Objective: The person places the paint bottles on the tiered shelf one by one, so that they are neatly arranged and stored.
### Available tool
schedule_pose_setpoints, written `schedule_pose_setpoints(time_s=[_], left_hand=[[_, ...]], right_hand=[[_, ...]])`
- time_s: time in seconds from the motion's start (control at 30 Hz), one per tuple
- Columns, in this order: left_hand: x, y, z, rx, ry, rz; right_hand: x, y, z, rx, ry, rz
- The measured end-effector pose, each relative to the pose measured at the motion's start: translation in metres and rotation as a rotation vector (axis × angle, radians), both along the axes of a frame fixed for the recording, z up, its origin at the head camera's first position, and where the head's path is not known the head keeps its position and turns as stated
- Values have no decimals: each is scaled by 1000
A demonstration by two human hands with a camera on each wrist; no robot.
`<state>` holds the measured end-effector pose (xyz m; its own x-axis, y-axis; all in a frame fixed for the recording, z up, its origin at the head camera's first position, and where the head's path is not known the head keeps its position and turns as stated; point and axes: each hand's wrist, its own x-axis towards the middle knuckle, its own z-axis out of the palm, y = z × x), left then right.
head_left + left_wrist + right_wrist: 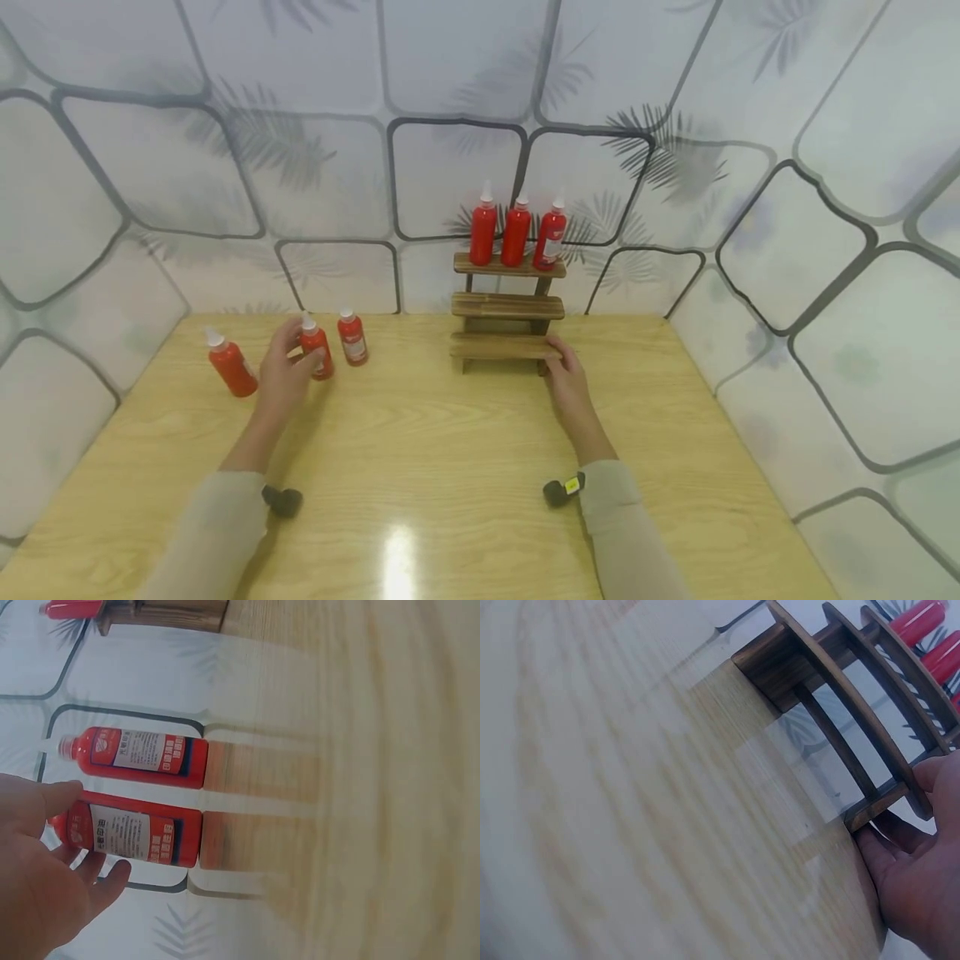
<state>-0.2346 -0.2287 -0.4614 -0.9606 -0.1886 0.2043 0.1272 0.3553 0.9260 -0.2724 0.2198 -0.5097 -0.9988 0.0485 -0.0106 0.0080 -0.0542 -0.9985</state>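
My left hand (285,367) holds a red ink bottle (315,340) with a white nozzle, thumb on one side and fingers on the other. In the left wrist view the label of this ink bottle (135,831) shows, and its base is right at the tabletop. A second red bottle (353,337) stands upright just right of it; a third (234,368) stands to the left of the hand. My right hand (566,372) grips the right end of the lowest step of a three-tier wooden shelf (506,306), thumb on the step (870,735) and fingers around the leg below.
Three more red bottles (514,236) stand side by side on the shelf's top tier. The shelf is close to the patterned back wall (330,183). A light wooden table (420,467) lies beneath everything, with a patterned side wall (847,333) to the right.
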Motion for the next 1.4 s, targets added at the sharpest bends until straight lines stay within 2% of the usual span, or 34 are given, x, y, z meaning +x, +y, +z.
schedule_pose_setpoints(time_s=[0.2,0.27,0.37,0.5,0.6,0.7,0.9,1.07,1.23,1.4], left_hand=[[-2,2,2,11,0,49],[0,2,3,9,2,55],[4,2,5,4,4,53],[10,6,11,-13,19,43],[15,12,17,-47,56,6],[19,21,23,-76,105,-52],[21,49,42,-32,148,-172],[11,73,53,-19,163,-249],[-9,101,63,-11,201,-321],[-29,131,72,-47,191,-393]], right_hand=[[-3,-1,1,-11,-10,5],[-3,-1,2,-14,-25,5],[4,-3,14,0,-34,14],[5,-3,18,17,-39,10],[-1,-1,8,26,-32,-6],[-2,0,5,35,-17,-15],[-2,2,3,79,-3,-27],[-2,3,1,98,6,-29],[0,2,0,84,11,-28],[0,1,-1,34,14,-11]])
